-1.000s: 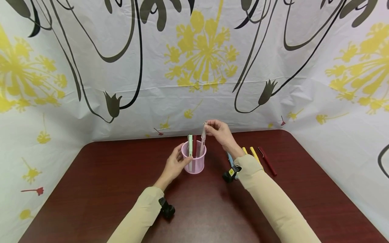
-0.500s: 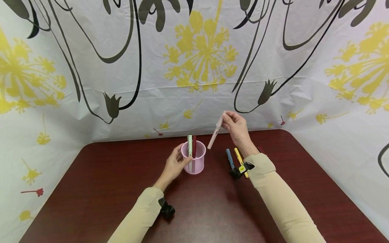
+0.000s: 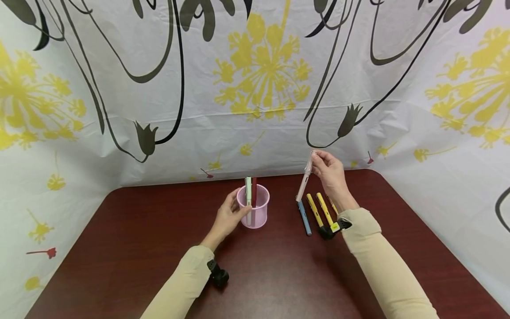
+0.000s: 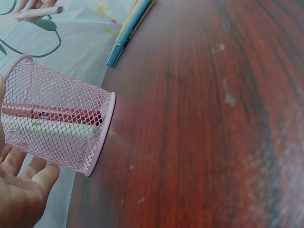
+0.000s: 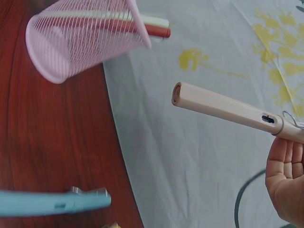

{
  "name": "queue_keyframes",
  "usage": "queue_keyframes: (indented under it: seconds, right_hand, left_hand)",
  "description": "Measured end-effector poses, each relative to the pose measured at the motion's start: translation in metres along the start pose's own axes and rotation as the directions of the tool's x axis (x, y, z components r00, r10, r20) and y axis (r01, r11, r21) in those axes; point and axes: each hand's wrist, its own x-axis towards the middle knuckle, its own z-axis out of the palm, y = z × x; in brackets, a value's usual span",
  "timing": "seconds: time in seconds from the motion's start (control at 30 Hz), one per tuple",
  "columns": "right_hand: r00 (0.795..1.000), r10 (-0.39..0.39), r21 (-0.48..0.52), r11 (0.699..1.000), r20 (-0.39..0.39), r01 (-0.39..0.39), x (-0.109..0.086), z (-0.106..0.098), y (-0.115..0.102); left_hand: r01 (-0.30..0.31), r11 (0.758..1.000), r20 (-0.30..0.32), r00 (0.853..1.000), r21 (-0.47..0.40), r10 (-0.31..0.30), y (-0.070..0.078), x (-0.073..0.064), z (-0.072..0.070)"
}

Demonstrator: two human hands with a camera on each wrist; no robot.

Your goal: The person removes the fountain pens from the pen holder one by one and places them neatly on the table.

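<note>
A pink mesh pen cup (image 3: 260, 218) stands upright on the table, and my left hand (image 3: 228, 218) grips it round its left side, thumb in front. Inside lean a light green pen (image 3: 249, 188) and a dark red pen (image 3: 254, 191), both showing through the mesh in the left wrist view. My right hand (image 3: 332, 176) pinches a pale pink pen (image 5: 223, 105) by its clip end, the other end slanting down and left. In the head view that lower end overlaps the top of a blue pen (image 3: 304, 220) lying on the table.
Right of the blue pen lie a yellow pen (image 3: 314, 210) and another yellow pen (image 3: 324, 208), with a further pen partly hidden by the right wrist. A patterned white cloth (image 3: 223, 146) hangs behind the dark red-brown table (image 3: 159, 248).
My right hand has lifted the pale pink pen out of the cup and carried it right, over the blue pen. The left hand has stayed on the cup.
</note>
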Motion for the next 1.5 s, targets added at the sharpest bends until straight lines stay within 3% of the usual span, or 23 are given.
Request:
queue_keyframes:
  seconds: [0.43, 0.57, 0.73, 0.83, 0.97, 1.1, 1.27, 1.33, 1.5]
  right_hand:
    - [0.994, -0.054, -0.064, 0.997, -0.097, 0.048, -0.002, -0.053, -0.004]
    - [0.989, -0.064, -0.144, 0.989, -0.130, 0.045, -0.002, -0.072, -0.004]
    - [0.984, -0.071, -0.287, 0.958, -0.162, 0.022, -0.003, -0.094, -0.004]
    - [0.982, -0.066, -0.438, 0.899, -0.179, -0.019, -0.003, -0.109, -0.003]
    - [0.982, -0.046, -0.630, 0.773, -0.184, -0.082, -0.004, -0.125, -0.001]
    - [0.982, -0.040, -0.731, 0.673, -0.182, -0.108, -0.006, -0.138, 0.003]
    - [0.978, -0.052, -0.840, 0.523, -0.203, -0.146, -0.006, -0.149, 0.009]
    - [0.977, -0.045, -0.862, 0.479, -0.211, -0.164, -0.006, -0.152, 0.011]
    - [0.979, -0.047, -0.896, 0.413, -0.200, -0.163, -0.007, -0.159, 0.017]
  left_hand:
    - [0.001, 1.000, -0.006, 1.000, 0.005, -0.001, -0.001, 0.000, 0.000]
    - [0.001, 1.000, -0.004, 1.000, 0.000, -0.001, 0.000, 0.000, 0.000]
    - [0.003, 1.000, -0.004, 1.000, 0.006, -0.003, 0.000, 0.000, 0.000]
    - [0.008, 1.000, -0.006, 1.000, 0.008, -0.008, 0.000, 0.000, -0.001]
    - [0.010, 1.000, -0.007, 1.000, 0.005, -0.010, 0.001, -0.001, -0.001]
    - [0.000, 1.000, -0.006, 1.000, 0.011, 0.000, 0.001, -0.001, 0.000]
    - [0.008, 1.000, -0.006, 1.000, 0.022, -0.007, 0.002, 0.000, 0.000]
    - [0.015, 1.000, -0.003, 1.000, 0.020, -0.015, 0.002, 0.001, 0.000]
    - [0.021, 1.000, -0.002, 1.000, 0.016, -0.021, 0.002, 0.001, 0.000]
